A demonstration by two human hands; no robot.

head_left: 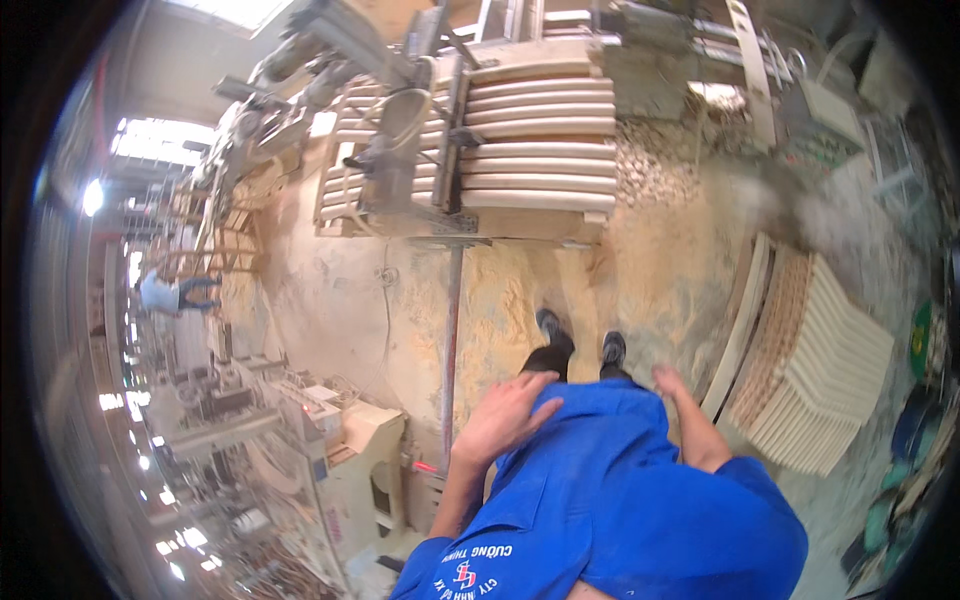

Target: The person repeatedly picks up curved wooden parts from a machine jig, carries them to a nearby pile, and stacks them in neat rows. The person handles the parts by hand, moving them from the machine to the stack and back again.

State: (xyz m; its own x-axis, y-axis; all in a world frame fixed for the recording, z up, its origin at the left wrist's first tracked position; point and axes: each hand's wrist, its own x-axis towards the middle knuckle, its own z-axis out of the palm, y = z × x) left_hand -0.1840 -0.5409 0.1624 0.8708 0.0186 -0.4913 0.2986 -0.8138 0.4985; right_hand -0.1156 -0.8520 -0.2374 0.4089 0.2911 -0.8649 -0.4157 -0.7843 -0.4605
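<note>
My left hand (508, 415) lies at the front of my blue work shirt (610, 470), with its fingers stretched and slightly spread. It holds nothing that I can see. By the other side of the shirt hangs my right hand (674, 382), small and blurred, so its fingers cannot be made out well. Nothing shows in it. Ahead of my feet, pale wooden bars (540, 150) lie side by side on a low stand under a machine frame (452, 130). Neither hand touches them.
A stack of pale wooden pieces (820, 365) stands on the floor at right. Wood offcuts (655, 165) lie beside the bars. A thin metal pole (453, 340) crosses the sawdust-strewn floor (500, 300). Machinery (330, 420) stands at left; farther off is another person (172, 292).
</note>
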